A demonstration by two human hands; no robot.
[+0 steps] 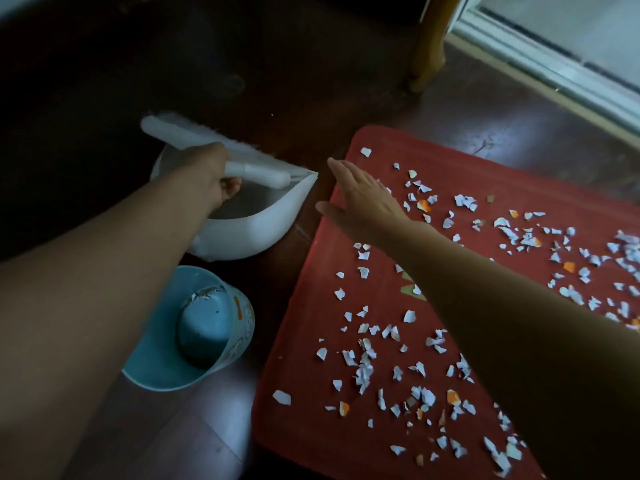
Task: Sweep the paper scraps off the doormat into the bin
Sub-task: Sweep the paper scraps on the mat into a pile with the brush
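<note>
A red doormat (311, 306) lies on the dark floor, strewn with several white and orange paper scraps (363, 368). To its left sits a white dustpan (256, 226), and a white hand brush (180, 135) rests across it. My left hand (207, 171) is closed around the brush handle over the dustpan. My right hand (363, 195) hovers flat and open over the mat's near-left corner, fingers pointing toward the dustpan. A light blue bin (162, 368) stands below the dustpan, with a few scraps inside it.
A wooden furniture leg (427, 46) stands beyond the mat. A white door track (554, 64) runs along the top right. Dark wood floor (242, 81) surrounds the mat and bin.
</note>
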